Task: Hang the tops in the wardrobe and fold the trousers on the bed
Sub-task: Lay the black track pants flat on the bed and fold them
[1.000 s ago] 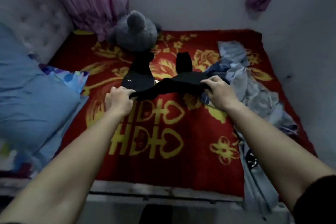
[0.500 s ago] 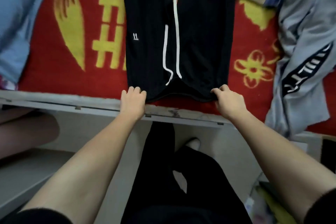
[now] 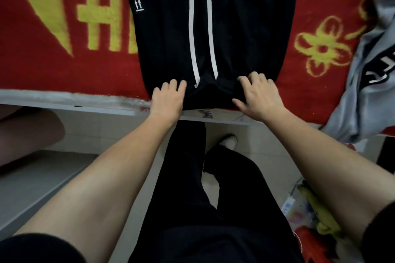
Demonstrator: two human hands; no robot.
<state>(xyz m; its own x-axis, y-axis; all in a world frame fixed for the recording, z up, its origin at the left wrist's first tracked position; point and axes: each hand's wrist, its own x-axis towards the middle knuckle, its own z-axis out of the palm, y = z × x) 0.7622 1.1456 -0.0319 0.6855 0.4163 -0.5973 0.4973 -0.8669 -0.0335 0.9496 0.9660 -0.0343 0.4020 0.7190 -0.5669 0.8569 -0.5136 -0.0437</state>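
Black ribbed trousers with white drawstrings (image 3: 235, 28) flat beyond the fingers, waistband beneath them, left hand (image 3: 167, 100) with fingers straight and together, right hand (image 3: 259, 94) with fingers spread and bent, grip unclear, red blanket with yellow pattern (image 3: 42, 70) covering the bed (image 3: 64, 100), grey garment (image 3: 363, 92) right of the right fingers, pale tiled floor (image 3: 96, 128) nearer.

Dim, flat indoor light — soft shadows, muted colour. The black trousers (image 3: 235, 28) lose almost all fold detail in the dark. Wide-angle bending curves the bed edge (image 3: 64, 100) and stretches the forearms (image 3: 119, 166); the blanket (image 3: 42, 66) pattern at left is slightly blurred.
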